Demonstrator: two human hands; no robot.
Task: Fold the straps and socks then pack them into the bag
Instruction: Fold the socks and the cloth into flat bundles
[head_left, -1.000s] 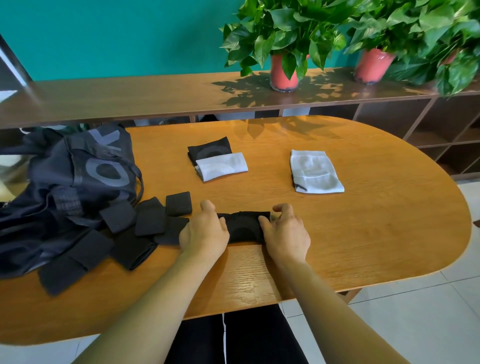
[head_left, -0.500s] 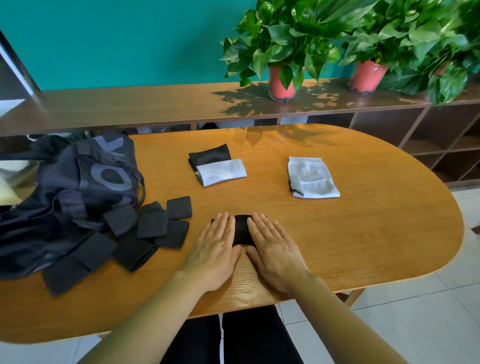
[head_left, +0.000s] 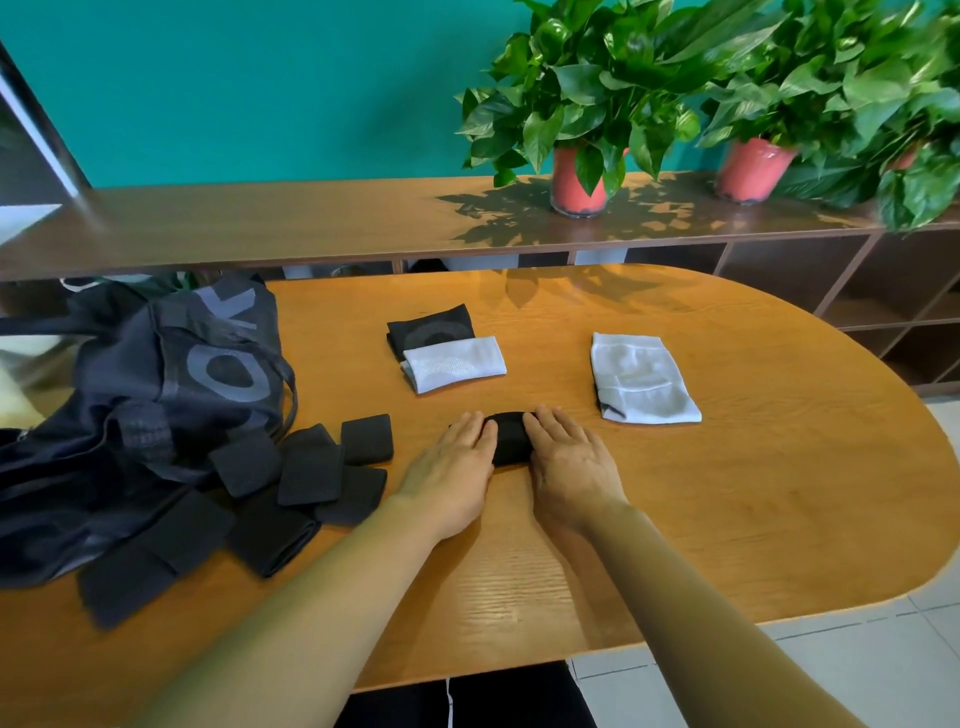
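Observation:
A folded black sock (head_left: 510, 435) lies on the wooden table (head_left: 753, 499) in front of me. My left hand (head_left: 451, 472) and my right hand (head_left: 567, 467) press flat on its two ends with straight fingers. Behind it sit a folded black and white sock pair (head_left: 445, 347) and a folded white sock (head_left: 641, 378). A pile of black straps (head_left: 270, 488) lies to the left, against the dark bag (head_left: 135, 410).
A long wooden shelf (head_left: 311, 223) runs behind the table with two potted plants (head_left: 587, 104) in red pots. Open cubbies stand at the right. The table's front edge is near my body.
From gripping the sock's ends, both hands flattened and moved together over it. The sock now looks shorter and more compact. The view tilted slightly.

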